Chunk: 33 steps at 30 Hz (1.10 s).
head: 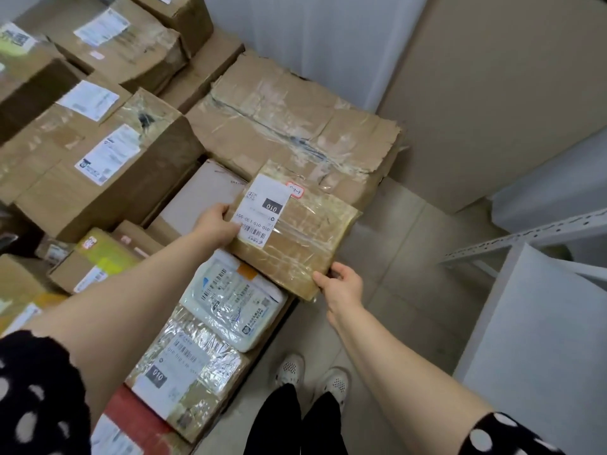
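Overlapping a white mailer (233, 300), the taped parcel (305, 238) is gripped at opposite edges by the left hand (215, 224) and the right hand (341, 284).

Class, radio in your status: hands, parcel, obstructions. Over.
Both on: left hand grips taped parcel at label edge, right hand grips near corner. Parcel overlaps white mailer below. Behind it, crushed box, close.

Even, soft light; edges warped.

Cartons (98, 165) crowding left — bare floor (410, 257) right
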Tool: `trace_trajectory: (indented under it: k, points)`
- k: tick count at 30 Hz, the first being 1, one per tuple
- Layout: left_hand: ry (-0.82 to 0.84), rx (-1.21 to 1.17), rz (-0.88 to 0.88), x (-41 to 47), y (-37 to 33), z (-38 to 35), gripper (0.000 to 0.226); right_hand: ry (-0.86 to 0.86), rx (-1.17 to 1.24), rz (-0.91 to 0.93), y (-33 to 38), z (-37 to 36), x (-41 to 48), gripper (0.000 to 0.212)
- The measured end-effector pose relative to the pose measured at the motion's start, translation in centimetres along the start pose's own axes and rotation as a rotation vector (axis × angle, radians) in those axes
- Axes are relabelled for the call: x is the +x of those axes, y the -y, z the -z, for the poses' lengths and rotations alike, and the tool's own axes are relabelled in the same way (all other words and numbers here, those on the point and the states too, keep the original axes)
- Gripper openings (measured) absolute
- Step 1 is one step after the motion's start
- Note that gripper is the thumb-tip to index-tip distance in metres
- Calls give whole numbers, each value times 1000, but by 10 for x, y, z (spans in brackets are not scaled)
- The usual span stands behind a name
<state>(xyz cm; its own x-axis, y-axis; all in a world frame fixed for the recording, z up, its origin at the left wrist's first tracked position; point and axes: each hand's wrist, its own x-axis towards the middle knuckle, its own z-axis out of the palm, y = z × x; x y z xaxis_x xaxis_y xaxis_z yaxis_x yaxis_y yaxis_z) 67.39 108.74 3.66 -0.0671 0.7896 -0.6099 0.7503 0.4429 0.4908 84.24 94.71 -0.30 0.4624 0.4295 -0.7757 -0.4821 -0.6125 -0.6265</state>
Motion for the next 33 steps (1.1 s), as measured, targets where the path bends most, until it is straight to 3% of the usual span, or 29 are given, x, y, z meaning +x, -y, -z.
trace_trajectory:
  k: [5, 26, 33]
  points:
    - [24, 62, -3, 11, 7, -5, 43, -6, -83, -15, -6, -3, 6, 45]
    - [124, 266, -64, 26, 18, -6, 42, 16, -264, -40, -23, -15, 19, 35]
    - [106, 244, -141, 0, 6, 2, 42, 23, -322, 0, -15, -2, -19, 58]
